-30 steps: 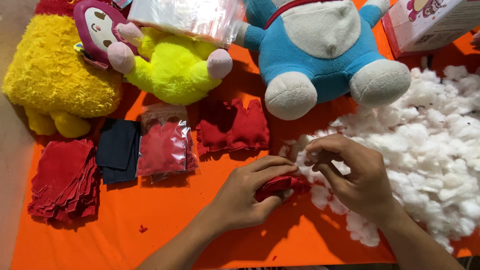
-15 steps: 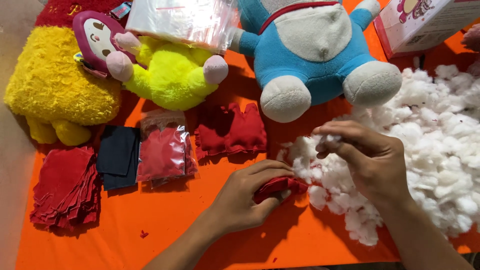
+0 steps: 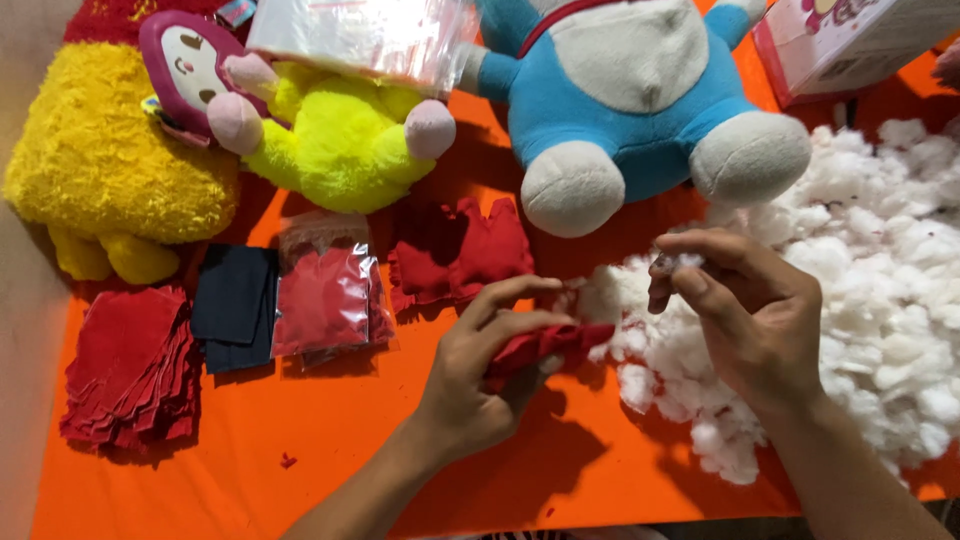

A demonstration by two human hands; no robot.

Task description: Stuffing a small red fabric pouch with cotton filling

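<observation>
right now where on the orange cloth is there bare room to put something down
Bare orange cloth runs along the near edge, below the red squares, dark cloth and bagged red pieces, left of the left hand. It is crowded by the stuffing around the right hand, and along the plush toys.

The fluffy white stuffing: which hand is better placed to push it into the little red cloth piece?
Probably the right hand: its fingertips already pinch a tuft of fluffy white stuffing, close to the small red fabric piece. The left hand is busy, its grip closed on that piece.
</observation>
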